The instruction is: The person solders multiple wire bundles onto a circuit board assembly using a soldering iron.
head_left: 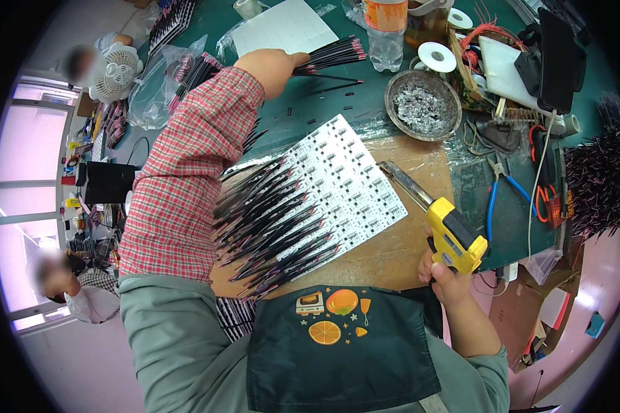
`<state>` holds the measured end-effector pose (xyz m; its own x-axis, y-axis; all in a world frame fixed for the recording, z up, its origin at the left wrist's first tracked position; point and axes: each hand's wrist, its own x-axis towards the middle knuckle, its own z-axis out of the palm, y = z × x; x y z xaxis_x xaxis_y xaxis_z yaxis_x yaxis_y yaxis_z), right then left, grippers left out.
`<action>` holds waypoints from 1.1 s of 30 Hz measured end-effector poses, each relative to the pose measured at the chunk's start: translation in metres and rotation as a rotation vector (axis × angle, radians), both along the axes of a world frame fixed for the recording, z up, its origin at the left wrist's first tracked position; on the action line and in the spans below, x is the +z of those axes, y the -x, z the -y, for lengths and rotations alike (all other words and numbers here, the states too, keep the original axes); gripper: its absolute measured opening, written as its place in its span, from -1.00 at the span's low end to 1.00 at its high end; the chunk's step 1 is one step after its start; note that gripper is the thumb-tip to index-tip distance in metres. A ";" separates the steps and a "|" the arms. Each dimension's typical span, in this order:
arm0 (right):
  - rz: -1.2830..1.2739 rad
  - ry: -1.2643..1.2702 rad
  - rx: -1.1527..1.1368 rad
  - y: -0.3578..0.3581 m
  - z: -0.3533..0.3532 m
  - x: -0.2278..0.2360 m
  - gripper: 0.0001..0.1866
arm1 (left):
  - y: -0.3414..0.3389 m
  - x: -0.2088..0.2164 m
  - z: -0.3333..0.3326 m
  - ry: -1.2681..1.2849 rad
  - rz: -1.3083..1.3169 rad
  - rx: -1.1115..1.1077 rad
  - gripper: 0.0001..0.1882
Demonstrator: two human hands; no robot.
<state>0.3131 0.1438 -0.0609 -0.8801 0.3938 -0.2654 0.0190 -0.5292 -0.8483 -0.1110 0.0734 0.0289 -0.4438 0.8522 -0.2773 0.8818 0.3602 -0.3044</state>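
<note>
My left hand (pixel 267 69), its sleeve a red check cuff, reaches to the far side of the bench and pinches the near end of a bundle of thin black wires (pixel 334 55) with pinkish tips. My right hand (pixel 448 279) is wrapped round the grip of a yellow and black soldering gun (pixel 455 234). Its long metal tip points up and left, over the right edge of a white printed circuit board sheet (pixel 351 179). Rows of black wires (pixel 275 227) lie across the left part of the sheet, which rests on a brown board (pixel 420 162).
A round bowl of silvery scraps (pixel 424 103) stands behind the sheet, near a plastic bottle (pixel 384 34) and a white spool (pixel 437 57). Blue-handled pliers (pixel 494 199) lie right. A phone on a stand (pixel 558 62) is far right. Loose wire bits dot the green bench (pixel 296 113). Other people sit left.
</note>
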 end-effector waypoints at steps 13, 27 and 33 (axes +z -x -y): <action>-0.064 0.017 0.020 -0.002 -0.003 -0.008 -0.35 | 0.011 0.025 0.006 0.209 -0.107 0.089 -0.45; 0.028 -0.032 -0.025 0.001 -0.001 -0.002 -0.26 | 0.016 0.016 0.033 0.087 -0.005 0.129 -0.54; -0.058 0.016 0.027 -0.003 -0.005 -0.008 -0.45 | 0.014 0.025 0.032 0.254 -0.173 0.107 -0.67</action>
